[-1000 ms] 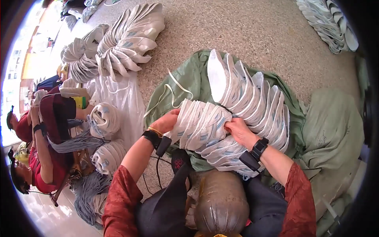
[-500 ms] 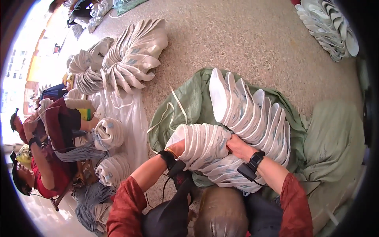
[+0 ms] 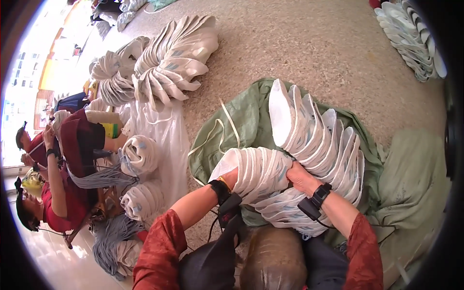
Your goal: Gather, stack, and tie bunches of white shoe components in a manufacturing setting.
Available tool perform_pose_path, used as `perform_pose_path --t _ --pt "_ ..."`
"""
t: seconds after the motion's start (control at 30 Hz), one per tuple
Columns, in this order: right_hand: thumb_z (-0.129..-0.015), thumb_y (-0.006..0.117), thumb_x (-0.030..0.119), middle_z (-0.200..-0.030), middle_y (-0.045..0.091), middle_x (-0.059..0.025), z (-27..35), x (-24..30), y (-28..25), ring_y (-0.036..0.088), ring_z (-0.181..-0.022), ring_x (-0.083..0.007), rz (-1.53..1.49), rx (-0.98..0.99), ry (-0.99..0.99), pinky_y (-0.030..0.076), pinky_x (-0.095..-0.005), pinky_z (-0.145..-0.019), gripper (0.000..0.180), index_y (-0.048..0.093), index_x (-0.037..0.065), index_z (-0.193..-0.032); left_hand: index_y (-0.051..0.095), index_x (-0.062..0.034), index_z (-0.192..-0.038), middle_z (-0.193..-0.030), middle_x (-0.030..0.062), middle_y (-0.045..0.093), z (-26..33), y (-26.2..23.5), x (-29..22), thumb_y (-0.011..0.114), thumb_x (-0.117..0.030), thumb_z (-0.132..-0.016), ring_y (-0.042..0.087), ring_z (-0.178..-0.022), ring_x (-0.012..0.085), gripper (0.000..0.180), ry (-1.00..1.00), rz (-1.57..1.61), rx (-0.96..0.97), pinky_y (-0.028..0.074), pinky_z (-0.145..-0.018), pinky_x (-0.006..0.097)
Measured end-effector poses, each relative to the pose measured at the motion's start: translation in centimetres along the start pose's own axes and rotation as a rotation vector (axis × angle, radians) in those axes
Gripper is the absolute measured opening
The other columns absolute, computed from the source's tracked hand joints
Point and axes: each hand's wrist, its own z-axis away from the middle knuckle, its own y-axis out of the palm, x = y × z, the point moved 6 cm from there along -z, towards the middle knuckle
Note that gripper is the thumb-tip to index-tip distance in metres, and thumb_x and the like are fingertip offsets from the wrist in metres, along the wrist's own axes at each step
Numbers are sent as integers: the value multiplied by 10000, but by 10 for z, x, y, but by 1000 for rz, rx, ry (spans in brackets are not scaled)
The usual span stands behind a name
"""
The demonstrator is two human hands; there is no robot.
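Over the middle of the green cloth, a stack of white fabric pieces with pale blue patches lies sideways, nested tightly one inside another; its smooth open end faces the cloth's left edge; a longer row of like pieces, more loosely fanned, curves along the cloth's right half and round to its near edge.
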Motion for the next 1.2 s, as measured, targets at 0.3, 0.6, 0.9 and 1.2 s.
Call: perform_pose_path --t 0.3,0.6,0.9,1.2 --pt "-838 566 -78 -1236 617 -93 8 11 8 575 -1103 -205 35 -6 6 471 -343 -920 461 537 -29 -1296 538 -58 -1344 -1340 81 566 -7 -2 0 662 -117 -902 535 -1206 174 462 40 -60 -32 425 -1030 338" --pt "-877 518 -62 -1208 635 -97 0 4 -1 587 -1056 -182 135 -115 -79 470 -323 -893 378 580 -53 -1250 536 -58 -1344 -1331 83 571 -11 3 1 665 -114 -901 542 -1194 175 465 76 -127 -42 434 -1020 336" --pt "-854 570 4 -1060 646 -38 1 6 2 588 -873 -143 9 -19 -71 468 -280 -732 319 627 -46 -1164 533 -58 -1344 -1322 86 576 8 -20 -1 669 -110 -899 549 -1183 176 467 116 -157 1 442 -1010 334" --pt "-859 563 9 -1079 641 -25 7 14 6 570 -900 -138 41 -50 -10 459 -283 -736 334 617 -14 -1188 531 -58 -1344 -1312 88 580 7 -13 -5 673 -107 -898 556 -1171 178 470 170 -221 -2 450 -1000 332"
